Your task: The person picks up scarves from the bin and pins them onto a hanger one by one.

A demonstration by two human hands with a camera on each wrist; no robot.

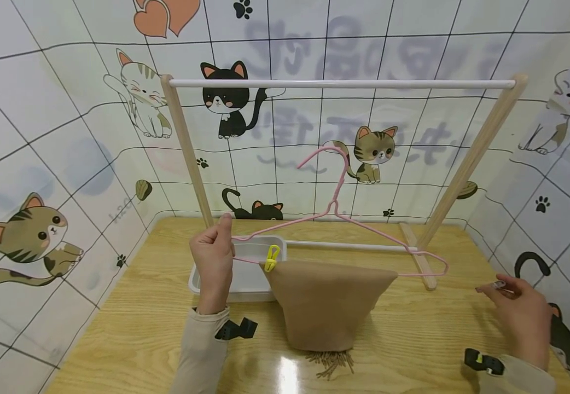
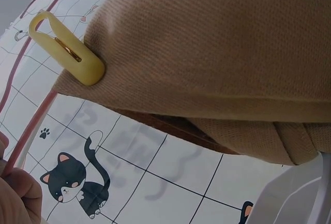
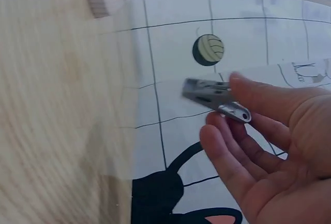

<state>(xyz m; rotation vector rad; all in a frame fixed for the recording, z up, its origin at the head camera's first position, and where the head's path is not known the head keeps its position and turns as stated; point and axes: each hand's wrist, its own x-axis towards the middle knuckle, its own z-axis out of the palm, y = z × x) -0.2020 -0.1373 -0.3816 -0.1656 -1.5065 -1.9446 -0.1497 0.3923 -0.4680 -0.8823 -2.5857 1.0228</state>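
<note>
My left hand [image 1: 212, 257] grips the left end of a pink wire hanger [image 1: 290, 221], holding it upright over the table. A brown scarf [image 1: 331, 301] with a fringed lower edge hangs folded over the hanger's bottom bar. At the scarf's left corner a yellow clip [image 1: 272, 258] fastens it to that bar; the left wrist view shows the clip [image 2: 67, 48] from close by. Off to the right, my right hand [image 1: 523, 312] pinches a small grey metal clothespin [image 3: 214, 97] between thumb and fingers, apart from the hanger. The scarf's right corner shows no clip.
A drying rack with a white top rail [image 1: 339, 83] and wooden posts [image 1: 472, 158] stands behind the hanger. Behind the left hand, a white plastic tray [image 1: 255, 295] sits on the wooden table [image 1: 142, 328]. Cat-patterned sheeting [image 1: 48, 137] encloses the table's back and sides.
</note>
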